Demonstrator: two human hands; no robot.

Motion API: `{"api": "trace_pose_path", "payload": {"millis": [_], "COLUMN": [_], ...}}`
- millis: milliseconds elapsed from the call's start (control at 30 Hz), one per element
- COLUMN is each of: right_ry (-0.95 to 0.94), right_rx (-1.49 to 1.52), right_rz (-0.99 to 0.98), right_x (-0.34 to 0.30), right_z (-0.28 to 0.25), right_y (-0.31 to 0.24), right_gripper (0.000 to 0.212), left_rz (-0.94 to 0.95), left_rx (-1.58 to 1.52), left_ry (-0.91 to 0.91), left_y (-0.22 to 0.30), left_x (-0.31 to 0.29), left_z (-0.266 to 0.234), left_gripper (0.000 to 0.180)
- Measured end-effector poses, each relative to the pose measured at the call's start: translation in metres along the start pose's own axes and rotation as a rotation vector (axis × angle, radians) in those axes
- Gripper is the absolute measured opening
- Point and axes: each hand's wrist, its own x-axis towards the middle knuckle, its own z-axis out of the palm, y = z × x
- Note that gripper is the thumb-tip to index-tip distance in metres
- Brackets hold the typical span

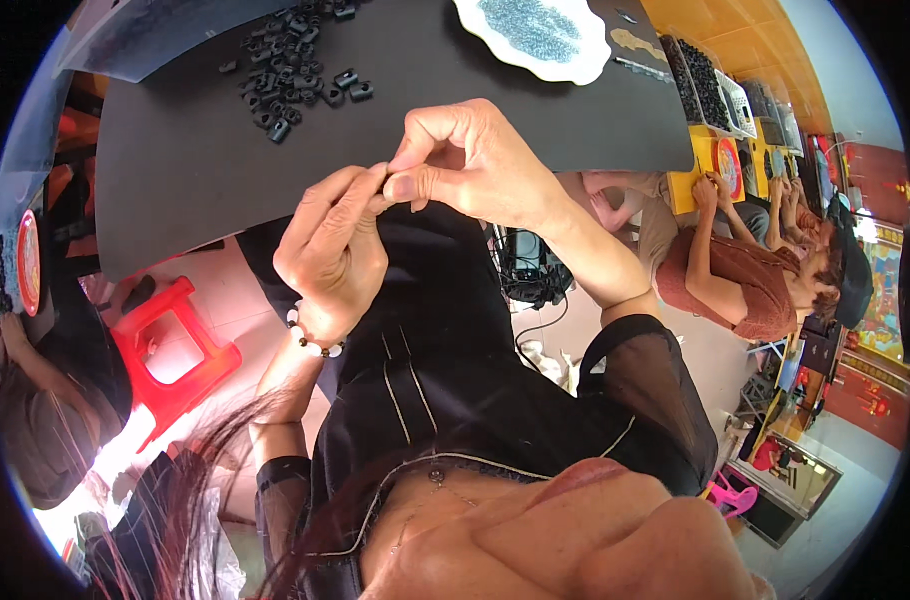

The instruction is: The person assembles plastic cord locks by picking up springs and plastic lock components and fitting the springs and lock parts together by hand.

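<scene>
Over the near edge of a dark table [415, 60], my left hand [333, 235] and my right hand [480, 165] meet fingertip to fingertip. Both are closed in a pinch. Whatever sits between the fingertips is too small or too covered to make out. A beaded bracelet [313, 345] circles my left wrist. Beyond my left hand lies a loose heap of small black plastic parts [290, 75]. Past my right hand stands a white scalloped dish [587, 62] holding many tiny silvery-grey pieces [530, 30].
At the table's far right lie a thin light-coloured tool [643, 69] and a tan scrap [637, 43]. Bins of black parts [700, 80] stand beyond. A red plastic stool [180, 350] is at left. Co-workers [740, 275] sit at right, another person [45, 400] at far left.
</scene>
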Motion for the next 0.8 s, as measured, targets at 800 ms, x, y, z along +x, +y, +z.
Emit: {"api": "trace_pose_path", "payload": {"millis": [800], "right_ry": [-0.223], "right_rx": [0.644], "right_rz": [0.097], "right_x": [0.005], "right_z": [-0.006], "right_y": [0.041], "right_gripper": [0.045], "left_rz": [0.053], "left_rx": [0.008], "left_ry": [-0.014], "left_y": [0.003], "left_x": [0.015], "left_z": [-0.014], "left_gripper": [0.030]}}
